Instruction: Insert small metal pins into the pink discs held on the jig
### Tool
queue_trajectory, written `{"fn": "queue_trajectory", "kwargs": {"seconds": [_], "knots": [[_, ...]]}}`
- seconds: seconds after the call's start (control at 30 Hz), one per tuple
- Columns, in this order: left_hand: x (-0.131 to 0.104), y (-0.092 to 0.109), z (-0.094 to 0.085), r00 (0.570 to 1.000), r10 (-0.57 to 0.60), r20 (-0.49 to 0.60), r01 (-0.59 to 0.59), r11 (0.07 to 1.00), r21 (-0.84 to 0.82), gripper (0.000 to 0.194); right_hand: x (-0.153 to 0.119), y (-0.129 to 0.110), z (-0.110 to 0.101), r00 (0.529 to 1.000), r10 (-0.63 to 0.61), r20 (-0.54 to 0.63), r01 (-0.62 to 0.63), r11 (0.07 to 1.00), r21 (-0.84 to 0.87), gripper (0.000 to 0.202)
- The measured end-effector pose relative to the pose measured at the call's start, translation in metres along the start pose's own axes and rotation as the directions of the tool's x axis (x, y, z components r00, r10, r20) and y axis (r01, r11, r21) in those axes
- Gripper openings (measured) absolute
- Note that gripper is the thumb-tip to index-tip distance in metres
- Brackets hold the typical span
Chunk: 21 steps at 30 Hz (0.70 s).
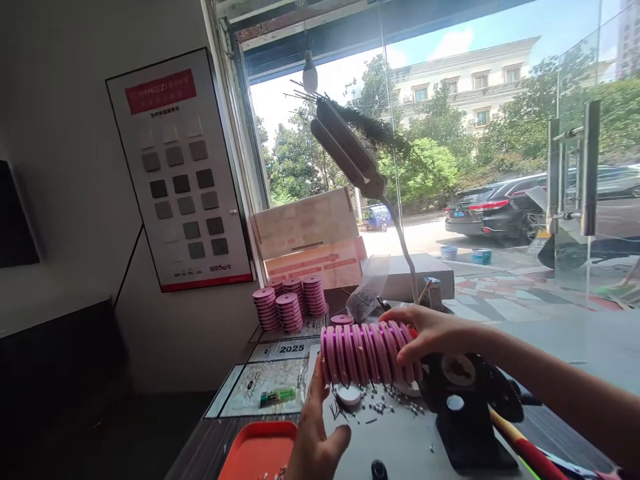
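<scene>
A row of pink spools (365,353) lies on its side, packed face to face, in front of me. My right hand (410,333) is wrapped over the row's right end, thumb in front and fingers over the top. My left hand (320,427) has its fingers stretched up against the left end, its thumb held apart. Directly behind the right end stands a black winder (465,400) with a round wheel; whether the spools sit on its shaft is hidden. Beneath the row, small white beads (383,405) and dark short pins (337,410) are scattered around a white round lid (349,395).
Stacks of pink spools (290,313) stand at the back left. An orange tray (260,443) and a green lighter-like item (279,397) lie at left. A lamp (350,147) on a bent neck rises before the window. Scissors (575,463) and a red-yellow handle (530,453) lie at right.
</scene>
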State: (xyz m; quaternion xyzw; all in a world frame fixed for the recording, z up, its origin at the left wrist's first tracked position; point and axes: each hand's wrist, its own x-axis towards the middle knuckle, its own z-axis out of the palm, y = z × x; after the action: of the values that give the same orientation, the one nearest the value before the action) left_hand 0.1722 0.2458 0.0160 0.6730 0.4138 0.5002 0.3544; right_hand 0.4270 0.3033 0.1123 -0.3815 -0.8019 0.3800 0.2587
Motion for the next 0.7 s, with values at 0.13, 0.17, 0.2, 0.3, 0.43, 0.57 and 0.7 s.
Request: {"fn": "queue_trajectory", "kwargs": {"seconds": [0.13, 0.17, 0.2, 0.3, 0.43, 0.57, 0.7], "knots": [[0.010, 0.003, -0.016, 1.000, 0.025, 0.011, -0.026, 0.999, 0.033, 0.082, -0.009, -0.006, -0.012, 0.999, 0.007, -0.053, -0.008, 1.000, -0.005, 0.068], [0.014, 0.006, -0.024, 1.000, 0.014, -0.009, -0.013, 0.998, 0.054, 0.076, -0.013, -0.009, -0.016, 0.995, 0.006, -0.098, -0.007, 1.000, -0.013, 0.067], [0.018, 0.009, -0.033, 0.999, -0.006, -0.043, 0.010, 0.995, 0.104, 0.069, -0.018, -0.011, -0.020, 0.988, 0.000, -0.155, -0.004, 1.000, -0.020, 0.066], [0.023, 0.018, -0.052, 0.992, -0.059, -0.110, 0.099, 0.912, 0.399, 0.044, -0.032, -0.011, -0.028, 0.943, -0.037, -0.331, 0.022, 0.999, -0.048, 0.061], [0.007, 0.021, -0.017, 0.958, -0.266, 0.107, 0.106, 0.674, 0.731, 0.027, -0.037, -0.002, -0.018, 0.901, -0.067, -0.429, 0.037, 0.996, -0.079, 0.060], [-0.009, 0.012, 0.051, 0.813, -0.512, 0.277, 0.074, 0.563, 0.823, 0.040, -0.039, -0.006, 0.002, 0.905, -0.105, -0.413, 0.073, 0.993, -0.091, 0.051], [-0.007, -0.006, 0.042, 0.835, -0.490, 0.250, 0.158, 0.649, 0.745, 0.028, -0.051, -0.012, 0.010, 0.900, -0.080, -0.430, 0.038, 0.994, -0.105, 0.046]]}}
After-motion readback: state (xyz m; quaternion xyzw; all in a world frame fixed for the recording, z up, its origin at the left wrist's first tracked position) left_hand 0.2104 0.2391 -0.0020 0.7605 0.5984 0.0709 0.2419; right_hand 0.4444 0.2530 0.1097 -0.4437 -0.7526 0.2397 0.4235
